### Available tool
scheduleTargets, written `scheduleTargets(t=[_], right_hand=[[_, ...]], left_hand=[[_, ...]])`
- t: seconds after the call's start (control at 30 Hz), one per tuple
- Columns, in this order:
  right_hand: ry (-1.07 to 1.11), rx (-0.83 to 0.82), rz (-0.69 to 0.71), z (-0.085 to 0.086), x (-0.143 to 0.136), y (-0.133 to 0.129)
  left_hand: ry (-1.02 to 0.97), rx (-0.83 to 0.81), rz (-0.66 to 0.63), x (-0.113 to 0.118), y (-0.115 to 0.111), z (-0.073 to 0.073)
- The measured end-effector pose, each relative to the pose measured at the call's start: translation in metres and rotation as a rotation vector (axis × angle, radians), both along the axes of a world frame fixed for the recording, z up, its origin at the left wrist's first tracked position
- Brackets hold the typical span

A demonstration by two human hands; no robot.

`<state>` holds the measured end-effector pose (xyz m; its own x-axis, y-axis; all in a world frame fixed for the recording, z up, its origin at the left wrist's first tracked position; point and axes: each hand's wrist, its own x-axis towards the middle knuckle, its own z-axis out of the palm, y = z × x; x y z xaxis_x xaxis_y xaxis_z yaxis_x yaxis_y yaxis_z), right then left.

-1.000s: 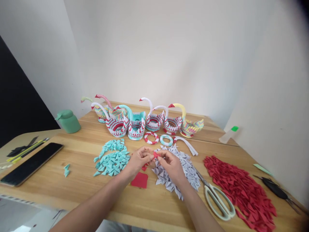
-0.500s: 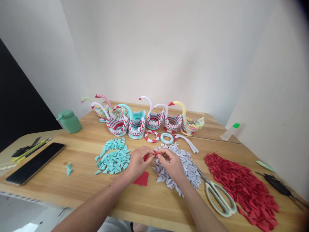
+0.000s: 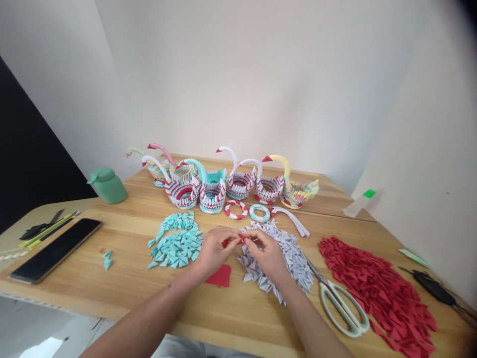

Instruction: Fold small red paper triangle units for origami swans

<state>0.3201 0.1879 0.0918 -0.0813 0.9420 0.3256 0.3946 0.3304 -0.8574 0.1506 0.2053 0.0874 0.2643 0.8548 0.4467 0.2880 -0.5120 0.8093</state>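
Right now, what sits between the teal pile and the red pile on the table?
In the head view, between the teal pile and the red pile: both hands folding a small red paper piece, a red square, the white pile and scissors.

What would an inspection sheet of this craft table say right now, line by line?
Surface: wooden table, pale planks, set against a white wall.
Job's things: small red paper piece pinched between both hands; red paper square lying flat below them.
Clutter: teal folded pieces, white folded pieces, red folded pieces, scissors, row of paper swans, black phone, green bottle.
Fingers: left hand and right hand closed on the red paper piece.
Cables: nothing seen.
Surroundings: white wall, dark panel at left; no other person seen.
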Motion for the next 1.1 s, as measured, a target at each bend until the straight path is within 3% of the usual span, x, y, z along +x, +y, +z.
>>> scheduleTargets(t=[0.63, 0.8, 1.1], right_hand=[[0.025, -0.033, 0.01, -0.005, -0.003, 0.002], [0.087, -0.046, -0.055, -0.005, -0.008, 0.001], [0.137, -0.092, -0.128, -0.013, -0.012, 0.0]], left_hand=[[0.118, 0.156, 0.045, 0.004, -0.005, -0.006], [0.186, 0.269, 0.047, 0.01, -0.009, -0.01], [0.288, 0.204, 0.05, 0.012, -0.01, -0.01]])
